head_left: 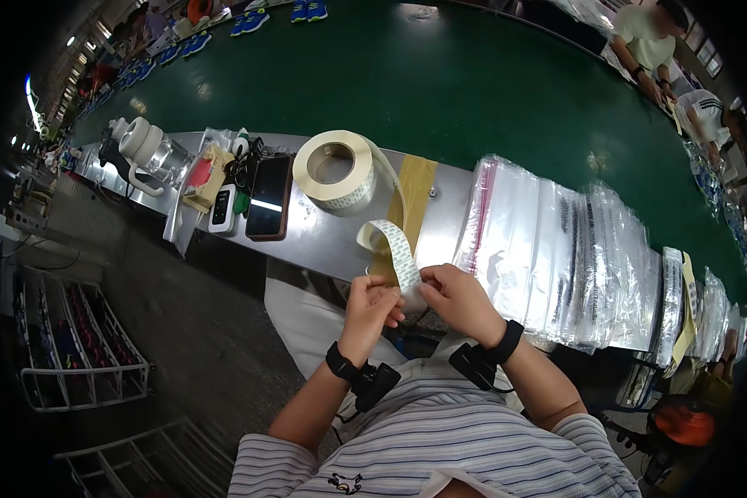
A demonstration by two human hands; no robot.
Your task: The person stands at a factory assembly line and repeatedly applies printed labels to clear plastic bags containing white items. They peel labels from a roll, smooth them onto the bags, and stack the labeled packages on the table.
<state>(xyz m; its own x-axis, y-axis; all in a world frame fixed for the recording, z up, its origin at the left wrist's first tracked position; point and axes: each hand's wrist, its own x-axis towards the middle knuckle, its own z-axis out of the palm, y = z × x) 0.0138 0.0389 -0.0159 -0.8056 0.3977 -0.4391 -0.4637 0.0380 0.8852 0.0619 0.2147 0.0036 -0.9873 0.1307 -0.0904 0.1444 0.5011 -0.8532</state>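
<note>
A big roll of white label stickers (pixel 340 197) lies on the metal ledge in front of me. From it a loose label strip (pixel 400 256) curls toward me and hangs down over the ledge's front edge. My right hand (pixel 463 305) pinches the strip's lower end between thumb and fingers. Close beside that end, my left hand (pixel 372 309) is closed, with thumb and fingertips together. Whatever is between its fingertips is too small to tell. Brown tape (pixel 419 195) runs across the ledge under the strip.
Stacked clear plastic bags (pixel 548 257) cover the ledge on the right. To the left lie a phone (pixel 268 199), a small white device (pixel 222 207) and a clear jug (pixel 162 158). Beyond is a green conveyor belt (pixel 440 91), with blue shoes (pixel 251 21) far off. A person (pixel 646 46) works across it.
</note>
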